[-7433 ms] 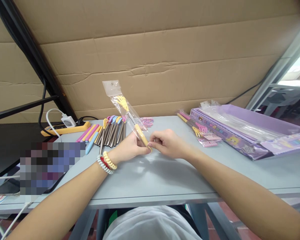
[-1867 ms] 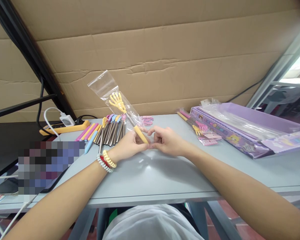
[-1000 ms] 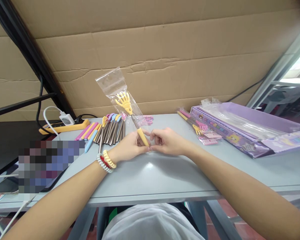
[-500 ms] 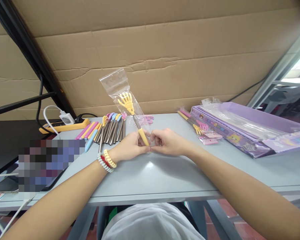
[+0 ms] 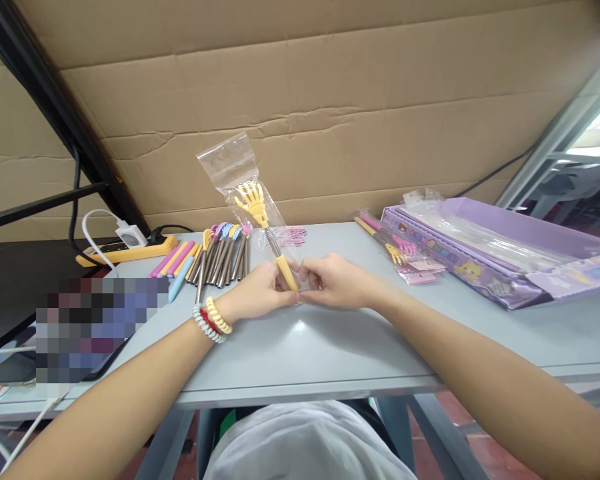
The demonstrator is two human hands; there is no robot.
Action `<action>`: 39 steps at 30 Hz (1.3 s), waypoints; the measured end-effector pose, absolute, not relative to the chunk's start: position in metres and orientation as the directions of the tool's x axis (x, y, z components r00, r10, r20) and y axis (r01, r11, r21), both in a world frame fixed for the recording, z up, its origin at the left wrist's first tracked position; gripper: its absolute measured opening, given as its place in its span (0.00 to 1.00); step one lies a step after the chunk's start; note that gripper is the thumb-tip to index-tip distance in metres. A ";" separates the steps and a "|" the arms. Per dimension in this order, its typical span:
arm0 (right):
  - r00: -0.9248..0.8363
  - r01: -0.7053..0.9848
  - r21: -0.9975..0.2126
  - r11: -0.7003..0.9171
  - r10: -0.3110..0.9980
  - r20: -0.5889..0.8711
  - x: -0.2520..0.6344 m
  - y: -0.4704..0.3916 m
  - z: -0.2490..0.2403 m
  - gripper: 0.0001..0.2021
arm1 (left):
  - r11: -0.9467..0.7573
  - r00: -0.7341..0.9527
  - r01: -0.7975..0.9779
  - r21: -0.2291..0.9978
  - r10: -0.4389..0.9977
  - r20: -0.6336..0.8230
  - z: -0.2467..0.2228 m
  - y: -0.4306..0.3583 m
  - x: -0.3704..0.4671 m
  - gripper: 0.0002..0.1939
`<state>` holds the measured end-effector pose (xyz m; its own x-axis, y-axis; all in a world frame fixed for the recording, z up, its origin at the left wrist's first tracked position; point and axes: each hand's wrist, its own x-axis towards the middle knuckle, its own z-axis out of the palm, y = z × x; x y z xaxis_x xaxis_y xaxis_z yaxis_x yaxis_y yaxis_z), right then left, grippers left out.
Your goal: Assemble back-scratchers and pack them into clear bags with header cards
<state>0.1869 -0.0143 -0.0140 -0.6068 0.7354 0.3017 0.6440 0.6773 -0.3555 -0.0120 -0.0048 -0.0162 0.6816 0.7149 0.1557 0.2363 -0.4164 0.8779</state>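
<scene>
A yellow hand-shaped scratcher (image 5: 254, 205) with a metal shaft and yellow handle leans up and left. A clear plastic bag (image 5: 230, 160) lies around or behind it, its top flap above the yellow fingers. My left hand (image 5: 263, 287) is closed round the lower end of the scratcher's handle. My right hand (image 5: 333, 281) is closed beside it, fingertips pinched close to the handle's end, where a bit of clear film seems to show; what exactly they grip is too small to tell.
Several metal scratchers (image 5: 225, 257) and coloured handles (image 5: 173, 260) lie at left, near a yellow power strip (image 5: 130, 251) and a pixelated device (image 5: 100, 327). Bagged scratchers (image 5: 393, 248) and an open purple box (image 5: 460, 267) with plastic bags sit at right.
The view has shifted slightly. Both hands keep almost the same pose around the yellow scratcher's handle.
</scene>
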 end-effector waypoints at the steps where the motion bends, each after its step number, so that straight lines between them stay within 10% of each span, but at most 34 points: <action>1: -0.609 0.644 -0.350 0.680 0.733 0.303 0.187 -0.014 -0.014 0.11 | -0.410 0.680 0.235 0.881 0.717 0.153 -0.016 -0.005 -0.012 0.17; 10: -0.601 0.627 -0.397 0.670 0.741 0.300 0.187 -0.016 -0.012 0.08 | -0.378 0.685 0.199 0.904 0.713 0.147 -0.016 -0.006 -0.011 0.19; 16: -0.579 0.514 -0.564 0.646 0.746 0.328 0.183 -0.018 -0.005 0.07 | -0.259 0.618 0.076 0.963 0.770 0.159 -0.013 -0.008 -0.011 0.34; 24: -0.588 0.366 -0.844 0.393 0.800 0.118 0.184 -0.014 -0.008 0.13 | -0.224 0.623 -0.053 0.973 0.754 0.208 -0.015 -0.007 -0.010 0.28; 31: -0.613 0.149 -0.964 0.222 0.786 0.086 0.179 -0.012 -0.016 0.28 | -0.323 0.557 0.037 0.946 0.793 0.249 -0.012 -0.005 -0.010 0.22; 39: -0.617 0.086 -0.945 0.315 0.762 0.198 0.181 -0.007 -0.017 0.12 | -0.605 0.348 0.464 0.647 0.797 0.495 -0.011 -0.005 -0.012 0.17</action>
